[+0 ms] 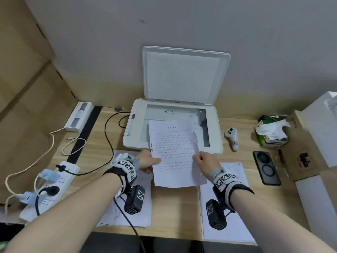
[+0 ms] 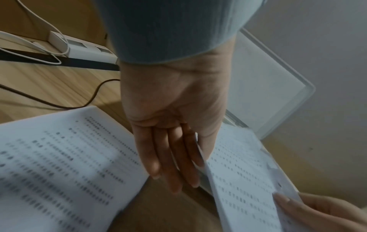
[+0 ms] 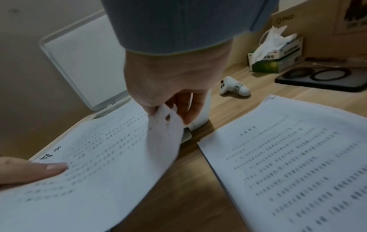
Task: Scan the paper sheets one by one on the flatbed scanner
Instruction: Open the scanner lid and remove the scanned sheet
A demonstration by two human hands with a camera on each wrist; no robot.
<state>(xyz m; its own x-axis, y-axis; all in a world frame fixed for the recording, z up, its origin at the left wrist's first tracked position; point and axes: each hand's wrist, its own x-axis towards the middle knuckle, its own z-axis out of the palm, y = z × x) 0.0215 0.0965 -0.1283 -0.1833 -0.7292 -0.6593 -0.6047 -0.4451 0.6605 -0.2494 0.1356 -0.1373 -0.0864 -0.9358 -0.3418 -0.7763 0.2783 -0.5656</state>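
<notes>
A printed sheet [image 1: 175, 154] is hanging face up above the desk's [image 1: 175, 212] front middle, its far end reaching over the scanner's [image 1: 217, 128] glass. The left hand [image 1: 148, 161] is pinching its left edge, thumb on top and straight fingers [image 2: 170, 157] underneath. The right hand [image 1: 207, 164] is pinching the right edge, which is curling up between thumb and fingers. The scanner is sitting at the desk's back edge with its lid [image 1: 184, 75] standing open. Paper stacks are lying at the front edge, one left [image 1: 127, 212] and one right [image 1: 235, 216].

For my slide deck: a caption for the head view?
Both hands hold a printed sheet over the open scanner.
</notes>
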